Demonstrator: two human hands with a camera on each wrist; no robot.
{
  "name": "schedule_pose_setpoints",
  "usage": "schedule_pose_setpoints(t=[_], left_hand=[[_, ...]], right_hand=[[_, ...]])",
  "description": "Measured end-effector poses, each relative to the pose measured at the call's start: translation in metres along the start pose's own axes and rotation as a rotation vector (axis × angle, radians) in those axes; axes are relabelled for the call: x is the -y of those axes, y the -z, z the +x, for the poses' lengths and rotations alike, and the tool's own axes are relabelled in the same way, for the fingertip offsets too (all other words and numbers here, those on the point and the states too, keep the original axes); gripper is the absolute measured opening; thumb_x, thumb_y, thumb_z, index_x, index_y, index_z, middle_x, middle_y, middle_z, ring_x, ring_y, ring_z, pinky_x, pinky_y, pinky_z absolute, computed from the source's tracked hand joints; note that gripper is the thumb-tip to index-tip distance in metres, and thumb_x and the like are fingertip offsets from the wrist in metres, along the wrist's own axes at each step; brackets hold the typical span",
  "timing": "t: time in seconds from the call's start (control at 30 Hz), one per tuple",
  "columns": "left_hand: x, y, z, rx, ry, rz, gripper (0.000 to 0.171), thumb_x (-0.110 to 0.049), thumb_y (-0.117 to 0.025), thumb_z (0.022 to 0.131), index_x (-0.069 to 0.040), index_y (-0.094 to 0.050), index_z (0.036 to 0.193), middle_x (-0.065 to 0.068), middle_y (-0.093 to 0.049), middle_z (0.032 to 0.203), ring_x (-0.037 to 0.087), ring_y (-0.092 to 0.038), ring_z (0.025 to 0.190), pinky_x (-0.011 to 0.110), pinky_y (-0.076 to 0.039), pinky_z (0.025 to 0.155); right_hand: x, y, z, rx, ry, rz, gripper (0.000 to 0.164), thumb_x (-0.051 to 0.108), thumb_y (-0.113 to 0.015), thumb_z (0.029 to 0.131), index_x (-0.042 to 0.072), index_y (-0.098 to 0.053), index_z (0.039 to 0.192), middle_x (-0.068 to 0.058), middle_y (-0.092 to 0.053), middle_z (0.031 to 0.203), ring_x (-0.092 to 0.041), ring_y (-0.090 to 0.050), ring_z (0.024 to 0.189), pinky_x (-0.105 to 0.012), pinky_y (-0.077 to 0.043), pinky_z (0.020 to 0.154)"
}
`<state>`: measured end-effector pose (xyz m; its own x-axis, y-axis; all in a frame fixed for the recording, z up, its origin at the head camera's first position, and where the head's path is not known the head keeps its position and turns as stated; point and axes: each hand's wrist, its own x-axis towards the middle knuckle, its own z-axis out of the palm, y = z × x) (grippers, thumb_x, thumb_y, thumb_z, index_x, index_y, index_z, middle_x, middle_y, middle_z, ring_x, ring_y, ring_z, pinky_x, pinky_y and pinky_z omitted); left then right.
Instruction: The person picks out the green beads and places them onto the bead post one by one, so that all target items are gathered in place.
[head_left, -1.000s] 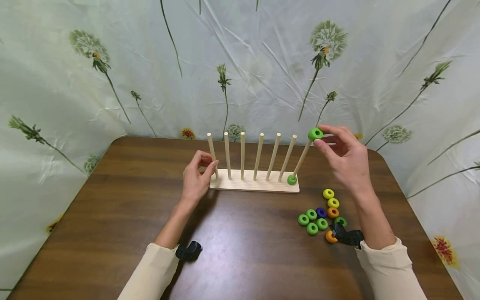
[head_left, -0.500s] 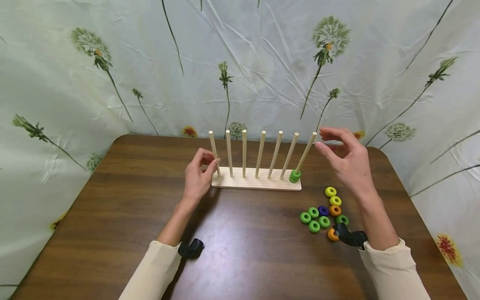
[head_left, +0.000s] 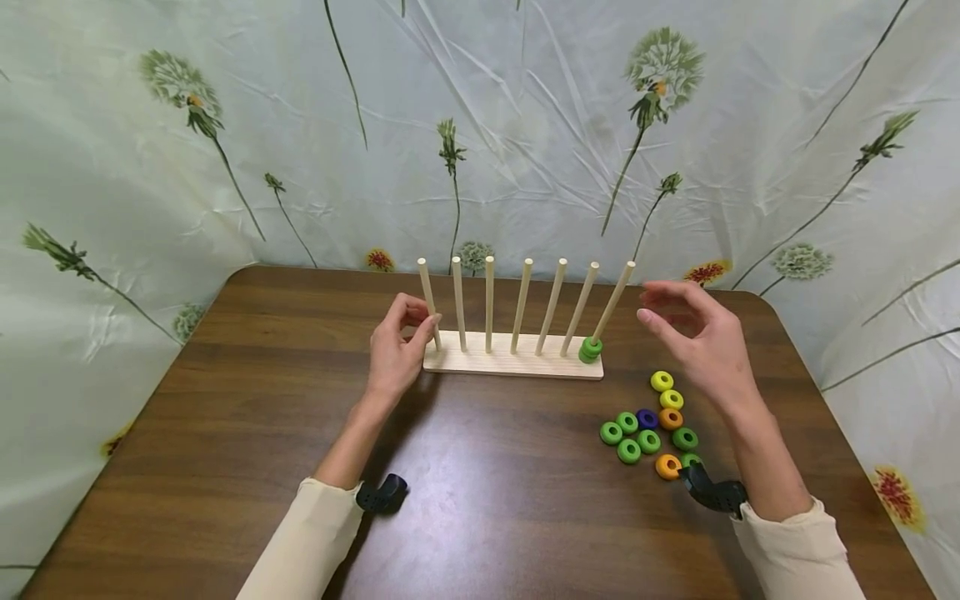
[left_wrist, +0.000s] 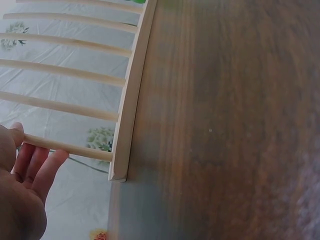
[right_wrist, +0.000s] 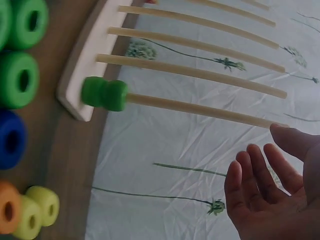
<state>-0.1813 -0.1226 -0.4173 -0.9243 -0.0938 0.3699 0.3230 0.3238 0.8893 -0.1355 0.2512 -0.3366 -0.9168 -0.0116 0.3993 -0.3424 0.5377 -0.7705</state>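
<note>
Dropped since a second ago down the rightmost peg (head_left: 613,302), the upper green ring (right_wrist: 117,95) now sits on the lower green ring (right_wrist: 92,91) at the pale wooden base (head_left: 510,365), the right hand (head_left: 703,340) beside it with thumb and fingers apart, while I see the left hand (head_left: 397,350) pinching the leftmost peg (head_left: 427,286).

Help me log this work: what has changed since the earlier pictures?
The right hand released a round green ring, which dropped down the rightmost pale wooden peg onto another green ring; the hand then lowered slightly. The left hand stayed on the leftmost wooden peg.
</note>
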Motion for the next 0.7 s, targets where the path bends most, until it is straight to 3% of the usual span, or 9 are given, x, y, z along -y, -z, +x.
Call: schedule_pose_setpoints(t=[0.3,0.47,0.7], left_hand=[[0.000,0.000,0.002,-0.007,-0.006,-0.003,0.017,-0.010,-0.073,0.098,-0.002,-0.061,0.105,0.017,-0.069,0.096,0.005,-0.065,0.084,0.013,-0.058,0.065],[0.000,0.000,0.002,-0.005,-0.008,0.001,0.016,-0.010,-0.073,0.098,-0.001,-0.061,0.105,0.018,-0.069,0.096,0.010,-0.065,0.086,0.013,-0.058,0.065],[0.000,0.000,0.001,-0.002,-0.005,0.003,0.016,-0.010,-0.072,0.098,-0.001,-0.061,0.105,0.018,-0.069,0.096,0.016,-0.066,0.088,0.013,-0.058,0.066]], right_hand=[[-0.014,0.003,-0.017,0.066,-0.007,-0.026,0.036,0.010,-0.074,0.097,0.009,-0.066,0.133,0.010,-0.069,0.112,0.005,-0.064,0.099,-0.004,-0.049,0.087],[-0.018,0.003,-0.021,0.083,-0.011,-0.043,0.038,0.010,-0.075,0.096,0.010,-0.067,0.132,0.006,-0.070,0.112,0.004,-0.063,0.099,-0.004,-0.049,0.086],[-0.023,-0.001,-0.030,0.132,-0.016,-0.072,0.037,0.010,-0.076,0.095,0.011,-0.067,0.131,-0.012,-0.070,0.117,0.003,-0.062,0.102,-0.003,-0.049,0.084]])
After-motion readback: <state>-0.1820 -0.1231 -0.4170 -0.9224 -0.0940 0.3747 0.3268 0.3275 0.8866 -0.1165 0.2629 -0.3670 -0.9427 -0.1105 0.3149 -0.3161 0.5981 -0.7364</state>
